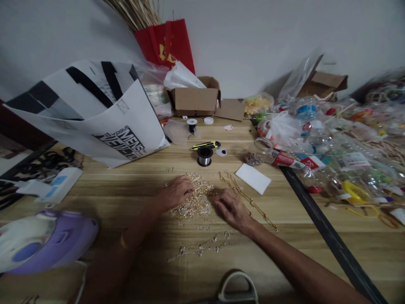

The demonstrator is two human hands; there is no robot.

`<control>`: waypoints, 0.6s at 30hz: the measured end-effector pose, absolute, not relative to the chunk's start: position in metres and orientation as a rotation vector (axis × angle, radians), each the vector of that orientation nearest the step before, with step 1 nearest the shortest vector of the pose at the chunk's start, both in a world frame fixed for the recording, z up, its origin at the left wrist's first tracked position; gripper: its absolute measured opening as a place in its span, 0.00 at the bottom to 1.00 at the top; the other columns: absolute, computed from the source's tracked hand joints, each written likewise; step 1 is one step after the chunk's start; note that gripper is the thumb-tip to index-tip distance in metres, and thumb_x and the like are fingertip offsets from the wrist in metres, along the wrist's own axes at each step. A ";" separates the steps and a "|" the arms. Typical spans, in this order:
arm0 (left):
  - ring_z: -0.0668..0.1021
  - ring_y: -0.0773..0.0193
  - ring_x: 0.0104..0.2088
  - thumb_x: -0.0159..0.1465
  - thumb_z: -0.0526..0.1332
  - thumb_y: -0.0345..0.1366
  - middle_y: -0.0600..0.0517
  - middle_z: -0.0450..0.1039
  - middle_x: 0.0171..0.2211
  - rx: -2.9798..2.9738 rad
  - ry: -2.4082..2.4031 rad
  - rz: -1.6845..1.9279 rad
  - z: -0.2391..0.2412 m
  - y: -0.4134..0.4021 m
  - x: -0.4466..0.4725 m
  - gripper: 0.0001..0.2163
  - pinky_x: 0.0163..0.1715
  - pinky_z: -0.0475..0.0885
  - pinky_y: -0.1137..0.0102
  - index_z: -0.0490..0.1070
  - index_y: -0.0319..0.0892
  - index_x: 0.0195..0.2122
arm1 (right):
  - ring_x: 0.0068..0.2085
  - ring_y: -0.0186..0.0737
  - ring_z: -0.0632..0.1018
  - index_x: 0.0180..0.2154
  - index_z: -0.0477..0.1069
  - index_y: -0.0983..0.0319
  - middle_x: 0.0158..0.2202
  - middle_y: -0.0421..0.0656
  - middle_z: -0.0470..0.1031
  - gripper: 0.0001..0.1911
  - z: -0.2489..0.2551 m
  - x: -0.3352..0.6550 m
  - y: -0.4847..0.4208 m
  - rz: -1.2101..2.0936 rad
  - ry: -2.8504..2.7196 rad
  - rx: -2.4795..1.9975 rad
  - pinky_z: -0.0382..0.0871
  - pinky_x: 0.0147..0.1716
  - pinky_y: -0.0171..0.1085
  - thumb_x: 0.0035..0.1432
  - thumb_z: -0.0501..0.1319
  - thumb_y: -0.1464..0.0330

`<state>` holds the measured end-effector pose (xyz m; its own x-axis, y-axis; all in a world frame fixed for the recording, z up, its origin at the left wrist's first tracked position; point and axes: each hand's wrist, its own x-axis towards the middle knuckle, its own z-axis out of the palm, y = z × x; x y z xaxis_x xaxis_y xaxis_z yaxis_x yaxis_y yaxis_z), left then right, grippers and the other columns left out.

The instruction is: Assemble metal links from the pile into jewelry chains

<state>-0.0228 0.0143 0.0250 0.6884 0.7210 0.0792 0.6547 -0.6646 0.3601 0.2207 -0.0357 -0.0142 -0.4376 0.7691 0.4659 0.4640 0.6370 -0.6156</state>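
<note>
A person's left hand [176,192] and right hand [232,209] rest on a wooden surface [126,190], either side of a heap of beads [195,197] in gold and silver tones near the middle of the scene. The left hand's fingers curl down into the left edge of the heap, though whether they pinch anything cannot be told; the right hand lies flat with fingers spread loosely, just beside the heap's right edge and holding nothing. A gold chain [249,202] trails off to the right behind that hand, and a silver beaded strand [202,247] lies nearer the camera. Farther back stand a spool of wire [205,156], a yellow box cutter [205,145] and a white card [253,178]. With the loose pieces piled so thickly, a careless sweep of either hand could scatter them across the wood or tangle them into the chain lying close by.
</note>
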 end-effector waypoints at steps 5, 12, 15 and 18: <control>0.70 0.60 0.37 0.63 0.55 0.28 0.50 0.74 0.30 2.662 1.184 0.262 0.017 0.019 -0.023 0.07 0.42 0.63 0.65 0.72 0.39 0.31 | 0.34 0.38 0.71 0.36 0.67 0.61 0.32 0.44 0.71 0.06 -0.015 0.222 -0.036 0.511 -2.105 -0.981 0.67 0.34 0.38 0.63 0.52 0.69; 0.70 0.60 0.37 0.64 0.53 0.29 0.49 0.72 0.30 2.664 1.264 0.365 0.018 0.025 -0.035 0.09 0.41 0.63 0.65 0.72 0.39 0.31 | 0.33 0.39 0.71 0.35 0.67 0.61 0.31 0.44 0.70 0.06 -0.015 0.222 -0.035 0.499 -2.077 -0.974 0.67 0.33 0.37 0.63 0.53 0.68; 0.70 0.60 0.37 0.63 0.54 0.29 0.49 0.73 0.29 2.616 1.297 0.419 0.018 0.027 -0.040 0.08 0.41 0.64 0.66 0.72 0.40 0.31 | 0.33 0.38 0.72 0.36 0.67 0.61 0.31 0.44 0.71 0.07 -0.016 0.222 -0.034 0.487 -2.071 -0.970 0.67 0.33 0.37 0.63 0.52 0.68; 0.71 0.60 0.36 0.61 0.54 0.29 0.49 0.73 0.29 2.577 1.285 0.412 0.019 0.028 -0.040 0.08 0.40 0.64 0.66 0.72 0.40 0.30 | 0.34 0.38 0.72 0.36 0.67 0.61 0.32 0.44 0.71 0.06 -0.016 0.222 -0.034 0.483 -2.078 -0.969 0.67 0.33 0.37 0.63 0.52 0.68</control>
<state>-0.0395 0.0275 0.0187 0.5752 0.8049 0.1457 0.7396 -0.5879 0.3277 0.2220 -0.0344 -0.0159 -0.4071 0.7706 0.4904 0.4751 0.6372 -0.6069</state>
